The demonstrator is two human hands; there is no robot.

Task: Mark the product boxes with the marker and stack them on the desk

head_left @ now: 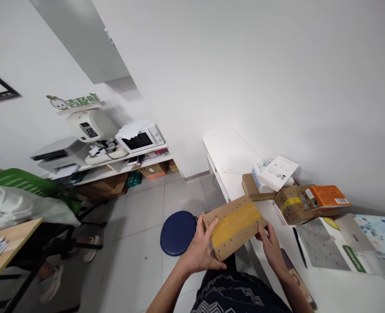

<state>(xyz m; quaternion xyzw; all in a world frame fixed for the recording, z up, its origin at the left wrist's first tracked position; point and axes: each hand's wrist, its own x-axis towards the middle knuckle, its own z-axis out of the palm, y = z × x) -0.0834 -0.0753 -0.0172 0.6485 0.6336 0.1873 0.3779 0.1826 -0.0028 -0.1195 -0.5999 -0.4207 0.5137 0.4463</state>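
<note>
A brown cardboard box [236,224] with a wide strip of yellow tape along its top is held in front of my body, tilted, by the white desk's edge. My left hand [203,245] grips its left end, fingers on the near corner and thumb along the lower edge. At the opposite end, my right hand [270,243] pinches the box's right corner. Another taped cardboard box [292,208] stands on the desk beyond my right hand, with an orange box [331,197] on top. Beside it, a white box [279,171] rests on other small boxes.
The white desk [229,152] runs along the wall at right, bearing a black pen [299,248] and printed plastic bags [342,243]. A blue round stool [178,233] stands on the floor. A microwave [142,138] sits on the far shelf; a person's feet [51,282] show below a green chair [25,182].
</note>
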